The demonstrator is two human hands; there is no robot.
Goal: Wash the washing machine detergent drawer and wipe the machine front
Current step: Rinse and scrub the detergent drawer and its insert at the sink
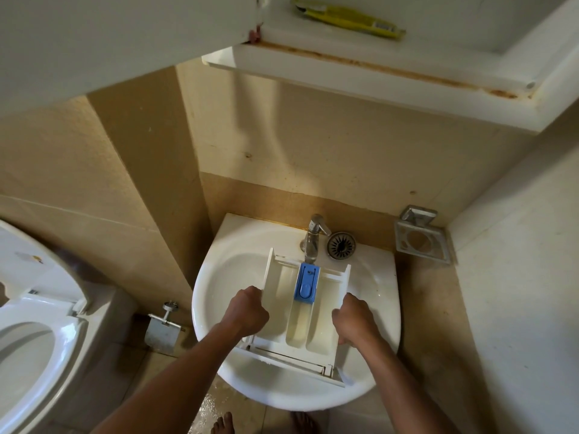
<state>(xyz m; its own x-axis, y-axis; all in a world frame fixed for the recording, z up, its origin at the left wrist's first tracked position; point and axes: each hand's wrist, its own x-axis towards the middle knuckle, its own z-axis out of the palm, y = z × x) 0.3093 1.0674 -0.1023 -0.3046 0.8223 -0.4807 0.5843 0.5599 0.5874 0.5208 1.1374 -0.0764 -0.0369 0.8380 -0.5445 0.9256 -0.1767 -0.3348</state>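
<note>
1. Feet (223, 423), bare, bottom edge of view, on tiled floor (216, 399); floor wet under sink.
2. L hand (248, 311): fingers curled round L side wall of drawer, firm grip, knuckles up.
3. R hand (355, 321): fingers curled round R side wall of drawer, same grip; fingertips hidden under the edge.
4. Detergent drawer (299, 324): white plastic, held by both hands inside the basin, approx. level. Front panel is nearest the person, over the near part of the bowl; rear end is under the tap. Centre compartment yellowish.
5. Blue insert (306, 283): sits in centre channel, rear half of drawer, directly below spout.
6. Sink (200, 308): white, round-fronted, wall-mounted.
7. Tap (314, 238): chrome, single lever, at back ledge. Can't tell if water is running.
8. Drain strainer (341, 245): metal, lying on ledge just R of tap.
9. Soap holder (419, 242): metal, on wall R of sink.
10. Toilet (31, 339): white, lid up, far L; paper holder (163, 328) on wall between toilet and sink.
11. Cabinet (376, 76): white, above sink, rust-stained lower edge; yellow packet (347, 18) lying on shelf.
</note>
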